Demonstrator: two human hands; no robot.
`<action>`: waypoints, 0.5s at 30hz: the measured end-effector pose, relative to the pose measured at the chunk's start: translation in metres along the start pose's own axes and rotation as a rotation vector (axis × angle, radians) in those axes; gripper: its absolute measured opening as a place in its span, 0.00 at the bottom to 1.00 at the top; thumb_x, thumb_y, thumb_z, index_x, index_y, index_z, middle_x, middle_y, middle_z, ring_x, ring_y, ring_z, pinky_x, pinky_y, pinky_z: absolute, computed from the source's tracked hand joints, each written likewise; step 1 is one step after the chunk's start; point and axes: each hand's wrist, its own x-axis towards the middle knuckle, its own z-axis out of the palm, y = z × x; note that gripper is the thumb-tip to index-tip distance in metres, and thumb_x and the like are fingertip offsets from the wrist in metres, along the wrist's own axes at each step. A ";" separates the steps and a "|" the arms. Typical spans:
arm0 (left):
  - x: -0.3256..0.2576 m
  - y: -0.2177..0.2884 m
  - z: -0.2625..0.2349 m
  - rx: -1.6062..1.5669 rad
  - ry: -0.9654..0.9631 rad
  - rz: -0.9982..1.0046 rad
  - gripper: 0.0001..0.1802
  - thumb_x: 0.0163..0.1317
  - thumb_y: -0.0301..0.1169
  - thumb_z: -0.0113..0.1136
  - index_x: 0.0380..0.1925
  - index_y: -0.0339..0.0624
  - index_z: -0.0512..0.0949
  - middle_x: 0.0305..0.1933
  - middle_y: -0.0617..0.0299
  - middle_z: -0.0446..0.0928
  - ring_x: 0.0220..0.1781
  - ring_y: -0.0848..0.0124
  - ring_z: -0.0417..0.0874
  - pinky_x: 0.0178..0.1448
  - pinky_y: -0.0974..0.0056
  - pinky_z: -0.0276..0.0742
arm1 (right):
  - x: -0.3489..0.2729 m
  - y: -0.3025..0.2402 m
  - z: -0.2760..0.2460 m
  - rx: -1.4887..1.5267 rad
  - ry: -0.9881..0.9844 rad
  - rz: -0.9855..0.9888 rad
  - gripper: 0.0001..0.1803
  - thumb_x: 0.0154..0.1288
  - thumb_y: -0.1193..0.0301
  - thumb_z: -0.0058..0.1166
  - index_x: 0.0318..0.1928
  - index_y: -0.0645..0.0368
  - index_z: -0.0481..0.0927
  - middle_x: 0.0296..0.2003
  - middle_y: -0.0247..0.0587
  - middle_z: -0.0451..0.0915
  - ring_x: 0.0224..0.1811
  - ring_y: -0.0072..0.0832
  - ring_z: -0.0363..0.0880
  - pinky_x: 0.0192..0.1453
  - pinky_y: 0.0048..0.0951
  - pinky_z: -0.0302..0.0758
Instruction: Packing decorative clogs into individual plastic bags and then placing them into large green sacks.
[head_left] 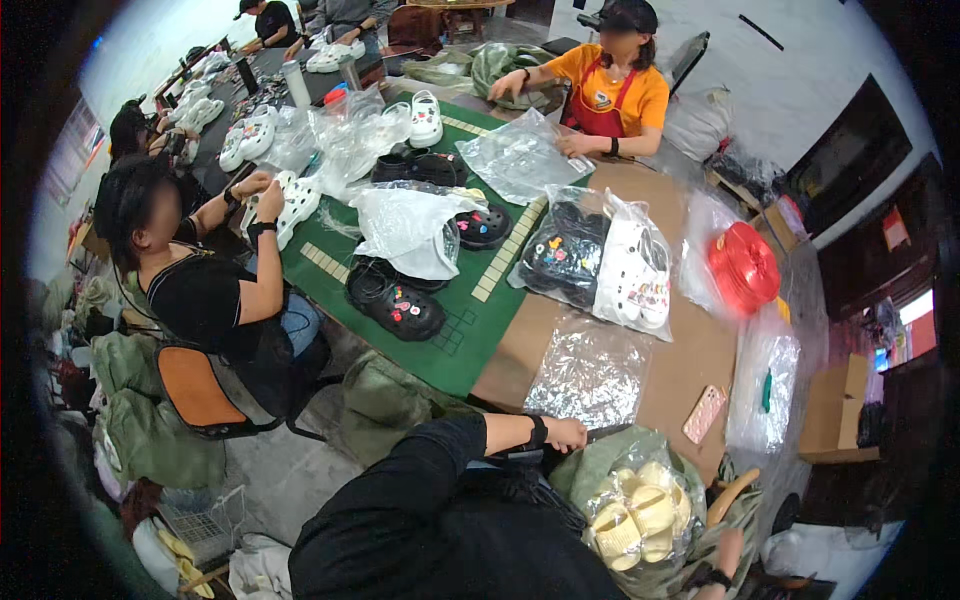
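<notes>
My left hand point(566, 434) is closed at the left rim of a green woven sack point(572, 472), beside the table's near edge. A clear plastic bag of pale yellow slippers point(645, 512) lies in the sack's mouth. At the lower right, my right hand point(731, 550) is beside the sack's other side; its fingers are too hidden to read. Beyond my left hand, a flat clear plastic bag point(588, 372) lies on brown board. Farther on are bagged black clogs point(566, 255) and white clogs point(636, 268) with colourful charms.
A phone in a pink case point(705, 414), a red spool point(743, 268) and stacked clear bags point(762, 385) lie to the right. Loose clogs point(405, 310) are on the green mat point(450, 365). A person at left handles a white clog point(290, 212); another sits across, near a plastic bag point(515, 155).
</notes>
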 end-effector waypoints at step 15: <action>-0.113 -0.032 -0.106 -0.459 0.547 0.225 0.10 0.56 0.31 0.50 0.33 0.34 0.73 0.23 0.64 0.72 0.24 0.77 0.71 0.26 0.72 0.67 | 0.048 -0.500 0.074 -0.143 -0.447 -1.370 0.21 0.55 0.62 0.52 0.47 0.60 0.71 0.35 0.49 0.77 0.39 0.38 0.75 0.44 0.33 0.71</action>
